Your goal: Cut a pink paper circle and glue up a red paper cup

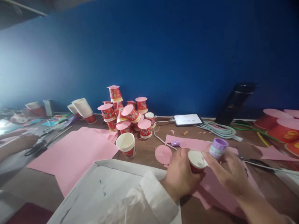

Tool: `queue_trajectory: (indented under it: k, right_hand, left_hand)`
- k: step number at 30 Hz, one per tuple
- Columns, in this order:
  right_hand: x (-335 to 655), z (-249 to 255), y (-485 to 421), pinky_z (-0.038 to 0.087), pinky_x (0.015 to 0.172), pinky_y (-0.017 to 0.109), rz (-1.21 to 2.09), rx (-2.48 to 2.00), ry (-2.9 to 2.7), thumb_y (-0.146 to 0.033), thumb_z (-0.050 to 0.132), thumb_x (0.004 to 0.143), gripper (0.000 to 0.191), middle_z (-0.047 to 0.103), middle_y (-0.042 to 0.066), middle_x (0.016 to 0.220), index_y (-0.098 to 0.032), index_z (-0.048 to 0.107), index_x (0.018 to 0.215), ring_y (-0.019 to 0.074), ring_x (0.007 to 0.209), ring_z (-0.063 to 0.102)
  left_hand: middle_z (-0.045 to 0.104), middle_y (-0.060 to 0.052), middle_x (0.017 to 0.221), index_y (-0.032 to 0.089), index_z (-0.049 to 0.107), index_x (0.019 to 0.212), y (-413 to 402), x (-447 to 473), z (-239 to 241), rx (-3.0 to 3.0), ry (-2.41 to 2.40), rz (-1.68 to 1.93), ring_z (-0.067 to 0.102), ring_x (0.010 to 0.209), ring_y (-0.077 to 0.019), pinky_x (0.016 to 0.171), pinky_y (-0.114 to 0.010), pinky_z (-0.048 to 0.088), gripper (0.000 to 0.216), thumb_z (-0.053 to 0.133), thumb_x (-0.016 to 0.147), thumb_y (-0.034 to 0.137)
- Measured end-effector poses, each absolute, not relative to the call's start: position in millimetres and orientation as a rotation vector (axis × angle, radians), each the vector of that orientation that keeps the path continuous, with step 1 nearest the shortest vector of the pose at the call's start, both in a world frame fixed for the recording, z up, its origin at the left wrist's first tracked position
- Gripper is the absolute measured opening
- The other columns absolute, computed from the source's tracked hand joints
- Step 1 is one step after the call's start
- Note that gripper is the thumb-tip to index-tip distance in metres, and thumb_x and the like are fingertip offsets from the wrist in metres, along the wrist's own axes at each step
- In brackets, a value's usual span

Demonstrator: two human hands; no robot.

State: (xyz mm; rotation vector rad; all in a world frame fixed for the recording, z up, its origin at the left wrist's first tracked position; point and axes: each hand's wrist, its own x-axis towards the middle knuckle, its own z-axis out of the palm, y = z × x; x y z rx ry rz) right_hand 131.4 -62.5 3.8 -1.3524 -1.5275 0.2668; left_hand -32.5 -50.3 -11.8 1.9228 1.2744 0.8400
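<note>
My left hand [181, 174] is wrapped around a red paper cup [197, 159], whose white round end faces up. In my right hand [230, 171] is a purple glue stick [217, 147], tilted and close beside the cup's rim. A purple cap [175, 143] lies on the table just beyond my left hand. Next to that hand is a pink paper circle [163, 154]. Pink paper [217, 193] is spread beneath both hands. Farther left stands another paper cup [126, 144], its white mouth upward.
Red cups with pink discs [132, 113] are piled at the back. A phone [188, 119], coiled cable [218, 129] and black bottle [237, 102] sit behind my hands. A white box lid [112, 166] and pink sheets [77, 149] lie left, near another person's hand [20, 143].
</note>
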Motion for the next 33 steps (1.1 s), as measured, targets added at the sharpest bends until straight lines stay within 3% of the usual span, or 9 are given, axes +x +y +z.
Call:
queue_trajectory:
  k: [8,15,25,33]
  right_hand:
    - [124,2,-64,0.052,0.056,0.034,0.379,-1.282,-1.592,-0.054,0.072,0.085,0.029,0.069,0.002,0.070,-0.027,0.067,0.077,0.0205,0.061,0.064]
    - [129,-2,-60,0.048,0.057,0.036,0.185,-1.424,-1.506,-0.064,0.068,0.083,0.039,0.069,0.003,0.069,-0.026,0.066,0.076,0.0200,0.059,0.061]
    - [132,0,-52,0.048,0.066,0.035,0.033,-1.406,-1.531,-0.058,0.068,0.088,0.032,0.073,0.004,0.078,-0.026,0.070,0.081,0.0210,0.070,0.065]
    - [127,-5,-50,0.055,0.092,0.045,-0.012,-1.232,-1.701,-0.053,0.072,0.090,0.027,0.077,0.008,0.102,-0.029,0.077,0.100,0.0272,0.098,0.071]
  left_hand:
    - [0.066,-0.017,0.113,0.019,0.055,0.112,-47,-32,-17,2.012,1.226,0.877,0.064,0.108,-0.0379,0.094,-0.056,0.054,0.044,0.078,0.078,0.034]
    - [0.066,-0.016,0.115,0.020,0.056,0.112,-47,-32,-16,2.024,1.243,0.855,0.063,0.110,-0.0380,0.095,-0.057,0.054,0.045,0.079,0.076,0.035]
    - [0.065,-0.016,0.116,0.019,0.056,0.115,-46,-32,-20,2.044,1.234,0.867,0.064,0.109,-0.0376,0.096,-0.056,0.055,0.049,0.079,0.075,0.036]
    - [0.068,-0.018,0.112,0.017,0.057,0.112,-46,-31,-18,2.121,1.217,0.896,0.065,0.104,-0.0371,0.093,-0.055,0.056,0.039,0.071,0.080,0.035]
